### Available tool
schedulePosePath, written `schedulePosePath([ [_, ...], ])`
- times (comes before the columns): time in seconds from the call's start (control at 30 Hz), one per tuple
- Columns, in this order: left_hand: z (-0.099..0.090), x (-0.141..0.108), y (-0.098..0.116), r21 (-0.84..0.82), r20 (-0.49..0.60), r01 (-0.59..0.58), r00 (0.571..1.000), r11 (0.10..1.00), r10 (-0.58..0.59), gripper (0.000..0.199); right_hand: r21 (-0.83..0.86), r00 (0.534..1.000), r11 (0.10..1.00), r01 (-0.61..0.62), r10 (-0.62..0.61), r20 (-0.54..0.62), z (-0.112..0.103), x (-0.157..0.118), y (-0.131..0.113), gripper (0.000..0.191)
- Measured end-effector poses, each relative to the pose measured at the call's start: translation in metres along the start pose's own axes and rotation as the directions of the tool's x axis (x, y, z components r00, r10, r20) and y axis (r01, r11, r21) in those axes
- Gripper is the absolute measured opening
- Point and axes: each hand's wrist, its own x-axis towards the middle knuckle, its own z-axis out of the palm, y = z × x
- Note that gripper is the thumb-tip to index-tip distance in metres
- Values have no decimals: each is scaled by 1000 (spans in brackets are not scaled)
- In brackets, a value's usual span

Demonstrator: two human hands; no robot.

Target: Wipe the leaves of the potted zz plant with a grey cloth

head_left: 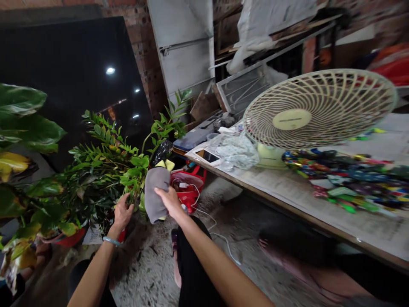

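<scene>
My left hand [123,212] grips low on the stems of a leafy green ZZ plant [102,170], with its fingers among the leaves. My right hand [169,201] is shut on a grey cloth [156,194] with a yellow-green inner side, pressing it against the plant's foliage on the right. A red plant pot [72,238] shows under the leaves. Beside them on the left stands a broad-leaved plant [28,128].
A paper-covered table [287,200] on the right holds a cream electric fan [319,106], a phone [209,156], a plastic bag and a multicoloured heap [345,179]. A red bag [188,187] and white cable [220,232] lie on the concrete floor. A dark glass panel [70,64] stands behind.
</scene>
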Motion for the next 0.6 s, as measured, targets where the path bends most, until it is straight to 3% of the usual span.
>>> schedulePosePath([
  [0.1,-2,1,2,12,-19,-16,1000,1000,16,51,-450,980,885,122,-35,196,16,-22,22,25],
  [0.17,-7,1,-4,13,-24,-15,1000,1000,16,48,-453,914,865,213,-12,407,7,-46,44,23],
  [0.23,-11,0,-12,4,-28,3,1000,1000,-2,43,-356,876,909,219,-23,481,-15,-58,55,23],
  [0.3,-12,-1,-18,-17,-29,27,999,1000,-27,39,-300,920,940,164,-37,390,-37,-51,47,28],
  [0.37,-8,-2,-18,-54,-26,42,999,998,-44,37,-304,979,942,144,-92,181,-45,-26,24,32],
  [0.47,0,-2,-10,-101,-19,48,999,994,-51,37,-413,973,894,173,-219,-68,-24,13,-9,26],
  [0.53,2,-3,-3,-104,-15,36,999,994,-38,37,-499,976,850,166,-214,-39,1,21,-11,21],
  [0.6,-1,-5,-1,-90,-12,22,1000,996,-23,37,-558,983,809,185,-143,118,21,9,9,23],
])
